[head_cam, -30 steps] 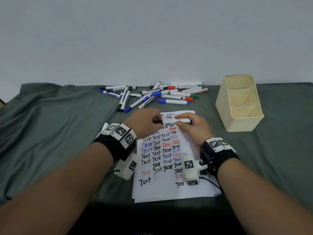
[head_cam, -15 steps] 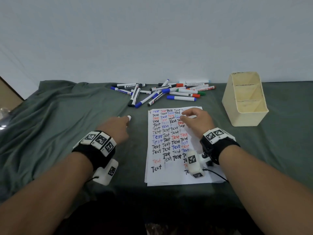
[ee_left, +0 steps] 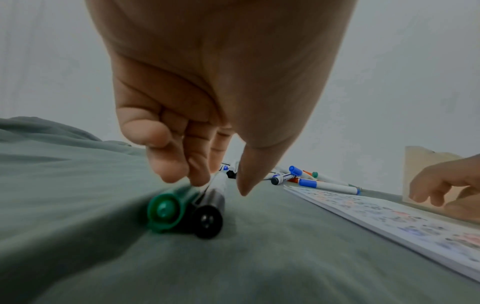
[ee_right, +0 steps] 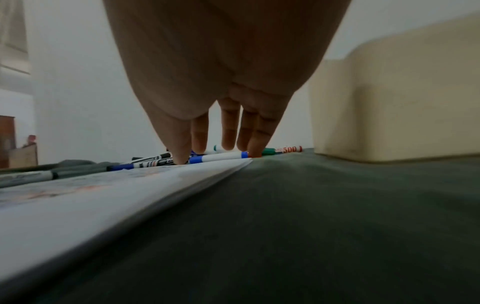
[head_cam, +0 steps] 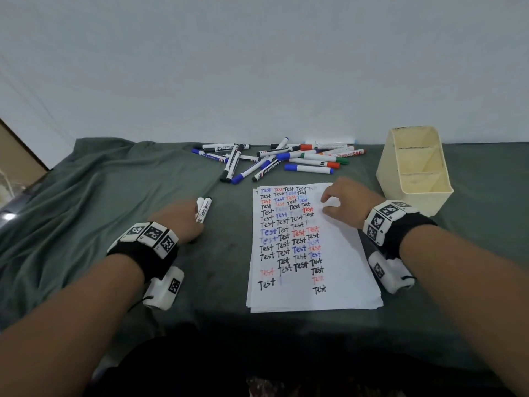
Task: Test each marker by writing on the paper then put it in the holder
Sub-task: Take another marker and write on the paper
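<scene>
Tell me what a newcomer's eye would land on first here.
First, the paper in the middle of the green cloth, filled with rows of "Test" in black, blue and red. Behind it a heap of markers lies against the wall, and the cream holder stands at its right, all three compartments holding nothing. The left hand touches two markers lying side by side.

It looks like a room in a home: a wrinkled grey-green cloth [head_cam: 94, 202] drapes the table against a plain white wall [head_cam: 257, 67], with wooden furniture [ee_right: 7, 142] far left.
</scene>
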Action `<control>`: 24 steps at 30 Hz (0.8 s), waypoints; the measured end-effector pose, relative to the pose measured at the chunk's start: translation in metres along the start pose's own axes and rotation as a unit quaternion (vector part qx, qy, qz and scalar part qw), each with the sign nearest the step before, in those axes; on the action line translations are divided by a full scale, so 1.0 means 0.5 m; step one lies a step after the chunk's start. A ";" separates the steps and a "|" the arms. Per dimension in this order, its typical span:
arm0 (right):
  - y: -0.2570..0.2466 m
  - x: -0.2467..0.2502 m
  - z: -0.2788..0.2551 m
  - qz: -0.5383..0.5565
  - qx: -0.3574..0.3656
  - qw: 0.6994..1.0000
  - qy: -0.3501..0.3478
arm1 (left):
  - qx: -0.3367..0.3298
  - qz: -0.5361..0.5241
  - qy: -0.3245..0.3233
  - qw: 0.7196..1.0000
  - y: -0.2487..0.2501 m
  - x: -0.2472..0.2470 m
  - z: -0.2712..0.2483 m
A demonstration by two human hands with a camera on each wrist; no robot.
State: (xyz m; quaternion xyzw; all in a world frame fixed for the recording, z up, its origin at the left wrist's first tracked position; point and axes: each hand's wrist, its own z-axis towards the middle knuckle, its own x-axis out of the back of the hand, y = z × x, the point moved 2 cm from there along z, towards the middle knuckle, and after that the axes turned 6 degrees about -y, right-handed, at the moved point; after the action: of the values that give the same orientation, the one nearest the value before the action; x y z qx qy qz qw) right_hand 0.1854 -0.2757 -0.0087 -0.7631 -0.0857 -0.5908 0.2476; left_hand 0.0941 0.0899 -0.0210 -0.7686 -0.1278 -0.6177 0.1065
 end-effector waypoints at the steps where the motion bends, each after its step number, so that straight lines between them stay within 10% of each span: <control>1: 0.010 0.002 -0.003 -0.011 -0.011 1.000 -0.007 | 0.001 0.001 0.002 1.000 0.000 0.003 0.003; 17: 0.089 -0.017 0.039 -0.062 -0.085 0.991 -0.083 | -0.178 0.079 -0.001 0.981 0.308 0.107 0.149; 24: 0.093 -0.030 0.047 -0.031 -0.089 0.994 -0.063 | -0.150 0.098 0.022 0.984 0.334 0.086 0.245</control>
State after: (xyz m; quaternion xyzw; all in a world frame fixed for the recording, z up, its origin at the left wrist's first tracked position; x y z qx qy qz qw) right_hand 0.2209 -0.3023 -0.0401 -0.8148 -0.0717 -0.5543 0.1543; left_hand 0.2706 -0.0257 -0.0065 -0.7706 0.0447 -0.6336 0.0528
